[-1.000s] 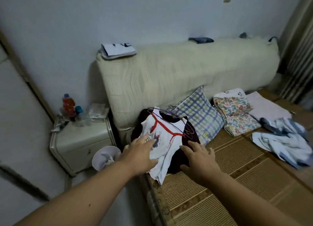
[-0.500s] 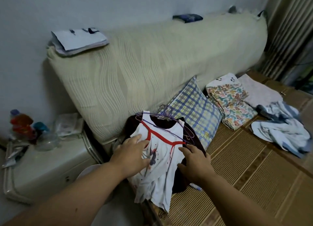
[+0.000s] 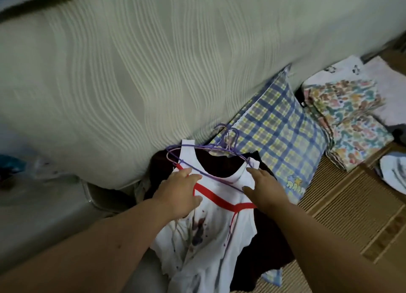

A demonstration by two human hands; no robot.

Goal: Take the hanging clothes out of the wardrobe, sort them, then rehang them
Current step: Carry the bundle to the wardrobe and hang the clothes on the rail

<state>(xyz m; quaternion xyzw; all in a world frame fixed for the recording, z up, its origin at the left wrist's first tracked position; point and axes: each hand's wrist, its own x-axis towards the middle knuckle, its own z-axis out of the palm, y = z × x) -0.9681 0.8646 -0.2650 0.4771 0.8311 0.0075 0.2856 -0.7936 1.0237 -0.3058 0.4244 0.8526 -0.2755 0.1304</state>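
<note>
**Both hands down on the white shirt**

The left hand (image 3: 178, 194) lay on the white shirt (image 3: 208, 237) at its left shoulder, fingers (image 3: 186, 174) fairly straight, gripping nothing. The shirt (red stripe, dark splotches) sat on purple wire hangers (image 3: 222, 143) over a dark garment (image 3: 270, 237), below the cream padded panel (image 3: 153, 73). The right hand (image 3: 265, 189) touched the shirt's right shoulder, its fingers spread and loose. Further right stood a plaid pillow (image 3: 279, 130), then folded floral cloths (image 3: 351, 125) on the woven mat (image 3: 342, 205).

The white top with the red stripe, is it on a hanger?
Yes, a purple wire hanger runs through the neck of the white top, its hook beside the plaid pillow.
</note>
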